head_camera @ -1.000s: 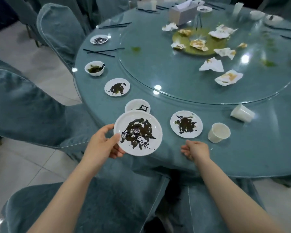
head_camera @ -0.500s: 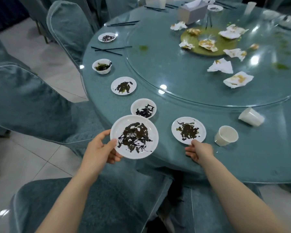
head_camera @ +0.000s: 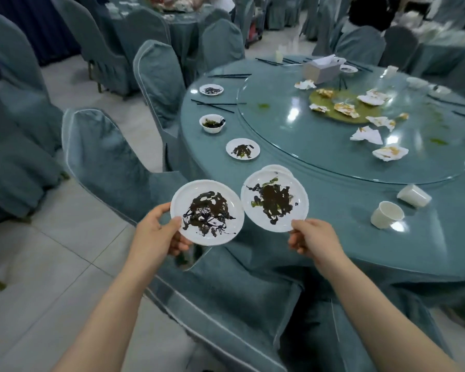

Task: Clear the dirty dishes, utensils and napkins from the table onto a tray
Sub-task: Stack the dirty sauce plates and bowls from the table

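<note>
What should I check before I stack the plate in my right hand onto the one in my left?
1. Left hand grips the left plate by its near-left rim: ok.
2. Right hand pinches the right plate at its near rim: ok.
3. Both plates lifted clear of the table: ok for the left; cannot tell for the right, which hides a small dish behind it.
4. Plates near level so the dark sauce stays put: ok.
5. Tray within reach: cannot tell, none in view.
6. Upright cup clear of the right arm's path: ok.
</note>
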